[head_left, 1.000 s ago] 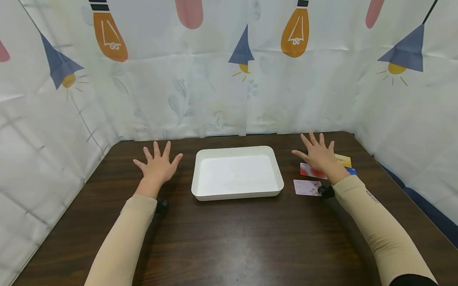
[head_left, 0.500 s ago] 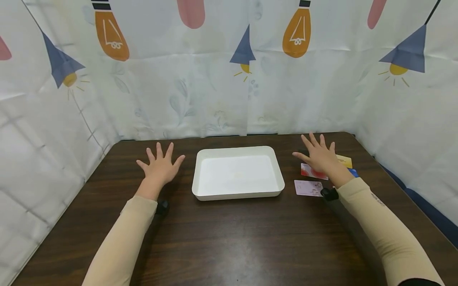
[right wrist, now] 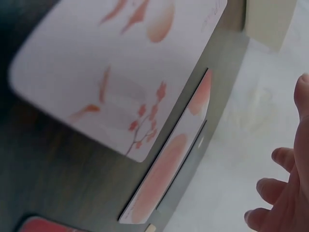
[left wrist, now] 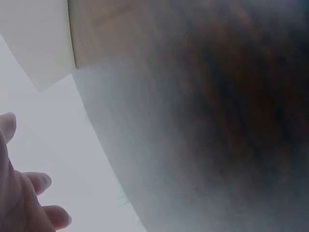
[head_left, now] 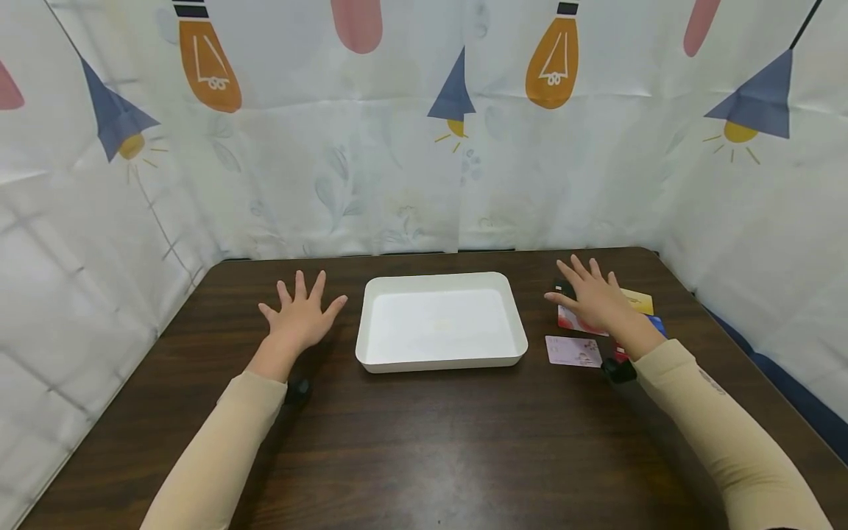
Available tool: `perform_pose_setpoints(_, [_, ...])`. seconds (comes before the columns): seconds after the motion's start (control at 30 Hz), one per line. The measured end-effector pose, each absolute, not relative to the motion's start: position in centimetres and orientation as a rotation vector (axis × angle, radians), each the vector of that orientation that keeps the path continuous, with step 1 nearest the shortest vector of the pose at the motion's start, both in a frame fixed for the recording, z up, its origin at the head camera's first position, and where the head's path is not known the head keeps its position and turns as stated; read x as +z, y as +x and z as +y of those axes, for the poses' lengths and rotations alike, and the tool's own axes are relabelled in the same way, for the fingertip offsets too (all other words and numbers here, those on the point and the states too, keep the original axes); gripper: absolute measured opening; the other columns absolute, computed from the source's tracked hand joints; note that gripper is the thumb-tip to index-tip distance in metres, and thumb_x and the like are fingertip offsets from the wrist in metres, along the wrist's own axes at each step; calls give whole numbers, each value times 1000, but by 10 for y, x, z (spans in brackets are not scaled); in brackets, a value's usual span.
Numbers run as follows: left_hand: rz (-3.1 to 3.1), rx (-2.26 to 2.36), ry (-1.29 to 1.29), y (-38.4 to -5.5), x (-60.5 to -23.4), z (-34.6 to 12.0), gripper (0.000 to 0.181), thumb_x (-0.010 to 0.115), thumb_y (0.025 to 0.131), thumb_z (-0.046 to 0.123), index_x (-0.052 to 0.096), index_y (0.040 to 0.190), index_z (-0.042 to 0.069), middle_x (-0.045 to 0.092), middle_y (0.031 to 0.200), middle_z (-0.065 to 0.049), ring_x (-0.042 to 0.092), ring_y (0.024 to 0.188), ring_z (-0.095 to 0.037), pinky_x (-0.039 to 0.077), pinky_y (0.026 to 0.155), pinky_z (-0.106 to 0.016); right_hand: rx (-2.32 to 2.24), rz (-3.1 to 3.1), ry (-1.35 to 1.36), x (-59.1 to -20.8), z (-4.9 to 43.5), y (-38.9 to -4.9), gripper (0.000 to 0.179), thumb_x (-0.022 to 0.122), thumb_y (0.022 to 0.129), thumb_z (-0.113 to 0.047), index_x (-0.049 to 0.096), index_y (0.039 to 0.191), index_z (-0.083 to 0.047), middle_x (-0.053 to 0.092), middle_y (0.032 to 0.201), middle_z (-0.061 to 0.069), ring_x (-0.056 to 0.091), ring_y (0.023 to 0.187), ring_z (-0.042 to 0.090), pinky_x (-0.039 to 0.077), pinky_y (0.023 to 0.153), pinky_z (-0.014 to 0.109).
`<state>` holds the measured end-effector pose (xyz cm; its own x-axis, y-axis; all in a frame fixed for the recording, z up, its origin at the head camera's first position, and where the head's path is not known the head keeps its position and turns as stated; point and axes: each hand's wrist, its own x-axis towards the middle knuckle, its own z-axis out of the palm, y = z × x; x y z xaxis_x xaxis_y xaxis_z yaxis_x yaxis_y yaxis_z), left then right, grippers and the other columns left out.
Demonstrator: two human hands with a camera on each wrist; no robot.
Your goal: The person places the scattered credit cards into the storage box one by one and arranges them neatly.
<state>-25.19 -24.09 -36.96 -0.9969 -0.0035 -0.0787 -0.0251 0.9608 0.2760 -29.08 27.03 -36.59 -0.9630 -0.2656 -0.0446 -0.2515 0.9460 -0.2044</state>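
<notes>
My left hand (head_left: 298, 320) hovers with fingers spread to the left of a white rectangular tray (head_left: 440, 363), holding nothing. On the other side, my right hand (head_left: 599, 303), also spread and holding nothing, is over a group of cards. A lilac card with a floral print (head_left: 573, 352) lies nearest me. Beyond it, a red-and-white card (head_left: 581, 322) is partly covered by the hand. Yellow (head_left: 638, 301) and blue (head_left: 656, 324) cards show past the wrist. In the right wrist view, the lilac card (right wrist: 111, 72) looms large, with a red card (right wrist: 46, 224) below.
The dark wood table (head_left: 424, 442) carries the tray near its far side. A patterned white curtain (head_left: 285, 169) hangs behind and along both sides. Dark blue cloth (head_left: 782, 375) shows past the right edge. A small dark camera (head_left: 619, 369) sits at the right wrist.
Both hands have drawn slightly toward me and a little to the right, fingers still spread. More of the cards around the right hand shows. The tray and cards stay put.
</notes>
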Motion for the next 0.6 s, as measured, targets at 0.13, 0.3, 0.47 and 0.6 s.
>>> perform_pose_setpoints(0.13, [3027,424,2,-250,-370,-239,89,24,104,69,1,165,10,-13,164,-32,-19,145,-59,-8,102,-85,-302,3033,-434,-367,272,-288,92,42,102,-67,16,164,-4,4,167,29,0,149,57,1,114,74])
perform_pose_setpoints(0.3, [3023,432,33,-246,-369,-235,88,26,104,68,1,166,10,-12,165,-31,-18,146,-58,-8,102,-85,-322,3027,-471,-367,276,-284,90,45,103,-64,18,163,-2,7,166,31,3,148,59,6,114,73])
perform_pose_setpoints(0.47, [3030,440,69,-243,-367,-233,90,26,103,70,1,166,11,-12,166,-29,-17,147,-57,-8,103,-84,-344,3017,-492,-369,281,-278,87,48,104,-59,21,162,0,10,165,32,7,147,61,10,114,73])
perform_pose_setpoints(0.6, [3036,439,106,-240,-366,-230,88,27,104,69,2,166,12,-10,167,-27,-13,148,-57,-5,105,-83,-371,2996,-482,-371,285,-274,87,51,104,-57,21,162,0,10,165,32,8,147,61,10,114,74])
